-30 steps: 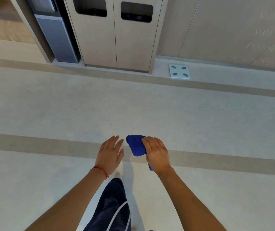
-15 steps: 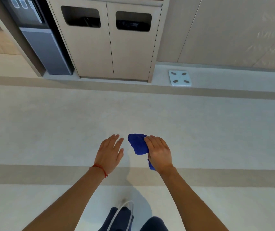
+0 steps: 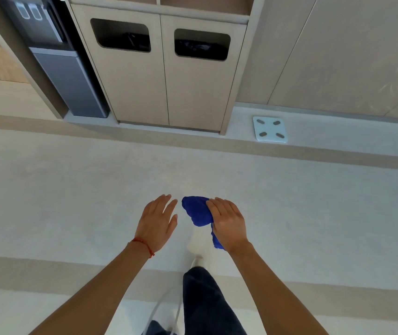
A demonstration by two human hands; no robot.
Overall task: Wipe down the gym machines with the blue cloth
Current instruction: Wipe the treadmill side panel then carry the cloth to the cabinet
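My right hand (image 3: 229, 223) grips a bunched blue cloth (image 3: 197, 210) out in front of me at waist height; part of the cloth hangs below my wrist. To the left of the cloth, my left hand (image 3: 157, 223) is held flat, palm down, with straight fingers, a small gap away from it and holding nothing. A red string is tied round the left wrist. No gym machine is in view.
Ahead stands a beige cabinet (image 3: 169, 88) with two waste openings, and a dark water dispenser (image 3: 58, 64) to its left. A white bathroom scale (image 3: 269, 128) lies on the floor by the wall at the right. My leg and white shoe (image 3: 199, 245) are below my hands.
I have walked toward the cabinet, which now looks closer and larger. My right leg has stepped forward. Both hands keep the same pose, the cloth still in the right.
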